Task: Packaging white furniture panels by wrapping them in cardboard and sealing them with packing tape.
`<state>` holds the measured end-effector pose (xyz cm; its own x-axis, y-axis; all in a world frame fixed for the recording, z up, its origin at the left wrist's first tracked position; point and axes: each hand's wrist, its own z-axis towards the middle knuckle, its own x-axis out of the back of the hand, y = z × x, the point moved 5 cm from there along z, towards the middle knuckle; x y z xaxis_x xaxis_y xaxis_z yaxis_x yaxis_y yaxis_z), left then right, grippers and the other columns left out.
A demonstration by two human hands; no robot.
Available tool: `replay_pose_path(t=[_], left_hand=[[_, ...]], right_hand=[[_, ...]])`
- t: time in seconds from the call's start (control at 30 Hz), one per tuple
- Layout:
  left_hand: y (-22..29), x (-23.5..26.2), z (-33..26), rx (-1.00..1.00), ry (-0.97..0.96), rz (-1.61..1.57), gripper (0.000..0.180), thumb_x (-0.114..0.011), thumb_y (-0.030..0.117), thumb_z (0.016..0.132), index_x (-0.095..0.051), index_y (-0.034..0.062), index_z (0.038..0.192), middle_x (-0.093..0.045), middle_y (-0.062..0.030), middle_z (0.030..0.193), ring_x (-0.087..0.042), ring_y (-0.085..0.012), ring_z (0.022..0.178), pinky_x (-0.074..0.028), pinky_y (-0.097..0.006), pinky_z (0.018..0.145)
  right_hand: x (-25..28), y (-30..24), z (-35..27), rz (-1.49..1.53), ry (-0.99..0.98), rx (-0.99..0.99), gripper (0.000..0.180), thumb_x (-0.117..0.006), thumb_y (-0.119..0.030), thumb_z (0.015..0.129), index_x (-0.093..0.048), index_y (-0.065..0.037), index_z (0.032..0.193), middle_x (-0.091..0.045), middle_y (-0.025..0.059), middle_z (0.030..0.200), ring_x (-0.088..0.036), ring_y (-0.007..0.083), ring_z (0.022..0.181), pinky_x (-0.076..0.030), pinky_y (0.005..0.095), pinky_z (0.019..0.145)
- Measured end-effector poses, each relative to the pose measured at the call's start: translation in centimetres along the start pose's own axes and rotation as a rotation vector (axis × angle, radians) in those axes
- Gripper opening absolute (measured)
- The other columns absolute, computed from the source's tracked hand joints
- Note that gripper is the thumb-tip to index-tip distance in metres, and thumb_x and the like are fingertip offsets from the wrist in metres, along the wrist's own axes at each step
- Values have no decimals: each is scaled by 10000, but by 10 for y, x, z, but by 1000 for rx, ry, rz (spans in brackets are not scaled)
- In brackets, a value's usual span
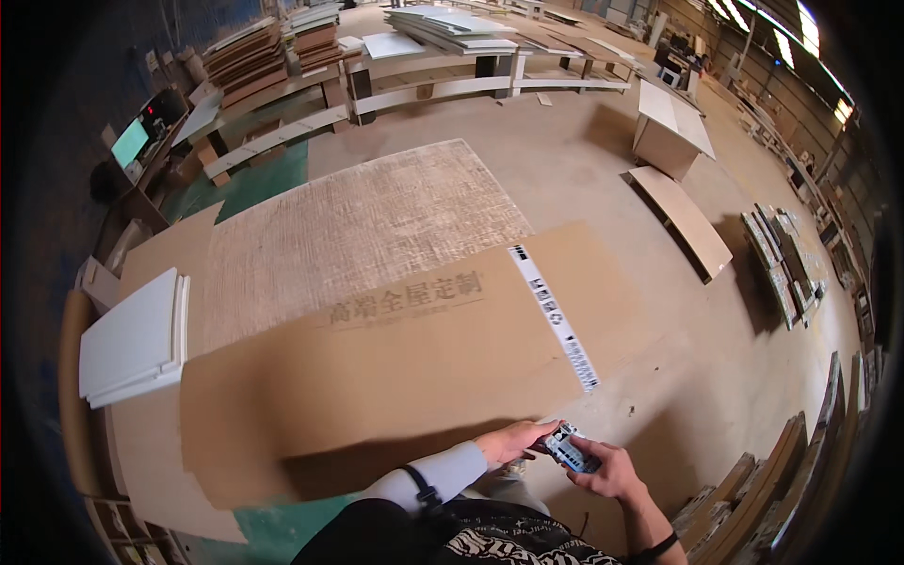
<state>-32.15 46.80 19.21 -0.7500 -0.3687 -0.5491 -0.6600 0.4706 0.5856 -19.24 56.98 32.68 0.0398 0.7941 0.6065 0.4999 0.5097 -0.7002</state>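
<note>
Both my hands are closed on a small blue, white and black boxy object point(572, 448), whose kind I cannot make out. My left hand point(513, 441) grips its left side, with a grey sleeve on that arm. The right hand point(610, 471) holds it from the right, thumb over the top face. Just beyond my hands a large brown cardboard sheet point(377, 386) with dark print lies flat. Across its right part runs a white printed strip point(554, 315).
A worn wooden board point(367, 231) lies beyond the cardboard. White panels point(132, 339) are stacked at the left. Low benches point(433, 89) carrying panel stacks cross the back. To the right stand a wooden box point(670, 132), a tilted board point(683, 221), bundled panels point(782, 264) and leaning boards point(753, 490).
</note>
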Motion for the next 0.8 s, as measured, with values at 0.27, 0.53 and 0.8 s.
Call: replay_pose_path(t=[0.27, 0.53, 0.8], left_hand=[[166, 193, -182, -447, 242, 284, 196, -751, 167, 842, -732, -16, 910, -721, -62, 892, -633, -104, 776, -498, -252, 728], [224, 472, -203, -333, 892, 1218, 375, -747, 336, 823, -685, -29, 769, -622, -129, 635, -577, -183, 597, -480, -371, 593], [179, 477, -151, 26, 770, 1431, 436, -579, 418, 918, -706, 0, 920, -680, -244, 1029, -632, -393, 1048, -496, -449, 871]], right_hand=[[-99, -186, 87, -16, 227, 417, 713, -776, -362, 762, -516, -192, 1404, -617, 167, 826, -628, 325, 694, -526, 404, 667], [-204, -237, 110, -22, 93, 139, 701, -728, -420, 807, -467, -264, 1438, -606, 173, 838, -649, 343, 707, -547, 417, 703], [-204, -234, 108, -21, 70, 19, 695, -712, -426, 804, -465, -276, 1436, -603, 178, 831, -648, 364, 730, -541, 436, 699]])
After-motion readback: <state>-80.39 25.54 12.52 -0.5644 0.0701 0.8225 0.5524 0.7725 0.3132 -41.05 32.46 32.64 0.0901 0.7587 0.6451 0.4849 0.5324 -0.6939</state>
